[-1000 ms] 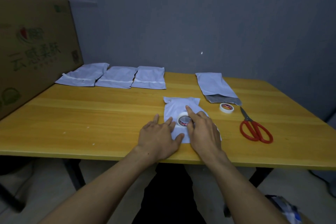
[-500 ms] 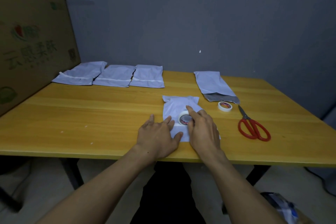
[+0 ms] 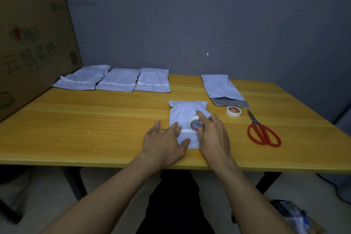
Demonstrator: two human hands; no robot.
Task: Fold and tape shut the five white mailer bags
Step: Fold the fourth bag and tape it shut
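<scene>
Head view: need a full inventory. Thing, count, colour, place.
folded mailer bags: 3, white, each with a white strip across, in a row at the table's far left
centre mailer bag: 1, white, near front edge, under both hands
open mailer bag: 1, white with grey flap, far right
held tape roll: 1, white, on edge on the centre bag
spare tape roll: 1, white, flat beside the grey flap
scissors: 1, red handles, right side
table: 1, yellow wood
cardboard box: 1, brown, left
left hand: flat on centre bag's left edge
right hand: grips the held roll
</scene>
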